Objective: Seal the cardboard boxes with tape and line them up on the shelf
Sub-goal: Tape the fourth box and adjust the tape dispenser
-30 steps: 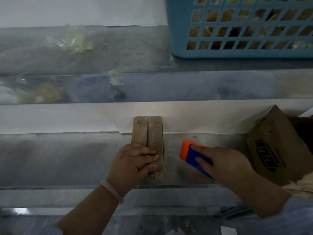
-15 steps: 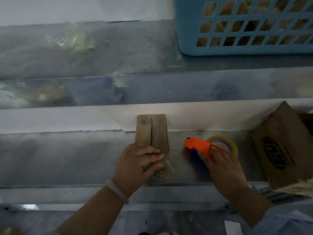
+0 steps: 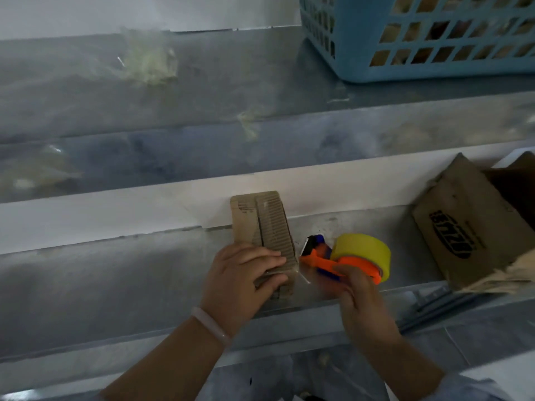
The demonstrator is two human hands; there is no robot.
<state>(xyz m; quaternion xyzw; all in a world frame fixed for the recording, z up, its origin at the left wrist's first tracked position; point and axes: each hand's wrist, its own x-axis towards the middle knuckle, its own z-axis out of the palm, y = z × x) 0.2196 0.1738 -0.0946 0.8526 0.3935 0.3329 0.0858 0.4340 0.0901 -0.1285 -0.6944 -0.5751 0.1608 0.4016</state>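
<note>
Corrugated brown cardboard makes up the small box (image 3: 265, 235) I am working on; it lies on the metal shelf (image 3: 115, 273), its far end against the white back edge and its near end toward me. My left hand (image 3: 241, 280) lies flat over the near half of the box, fingers spread across its top and pressing it down, not curled around it. A pale bracelet (image 3: 211, 325) sits on that wrist. Just beside the box on its right, my right hand (image 3: 362, 299) grasps the orange tape dispenser (image 3: 341, 263) by its handle; the nose of the dispenser points at the box's right edge, very near it, and I cannot tell whether they touch. A yellow tape roll (image 3: 362, 251) sits on the dispenser. Farther right a larger printed cardboard box (image 3: 469, 227) leans on the same shelf. On the shelf above stands a blue plastic basket (image 3: 419, 36).
</note>
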